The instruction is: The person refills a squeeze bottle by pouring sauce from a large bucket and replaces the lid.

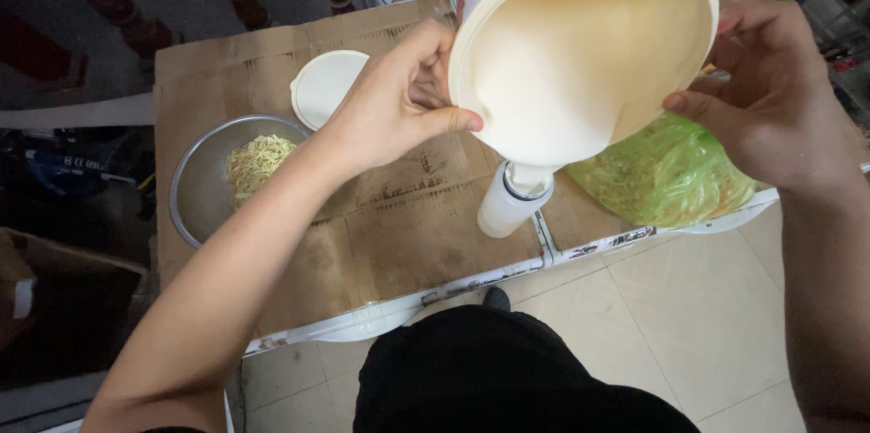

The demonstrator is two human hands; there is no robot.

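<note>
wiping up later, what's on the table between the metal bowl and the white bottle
Only bare cardboard between the metal bowl and the white bottle, crossed above by the left forearm, in the head view.

Your cardboard-covered surface [408, 243] carries a steel bowl [195, 188] at left, a white lid [322, 84] above it, a white bottle [507, 206] at centre, and a green bag [666, 175] at right.

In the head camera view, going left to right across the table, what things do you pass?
Metal bowl of shredded vegetables → round white lid → left hand → white squeeze bottle under the tilted tub of cream sauce → green bag of shredded vegetables → right hand.
</note>
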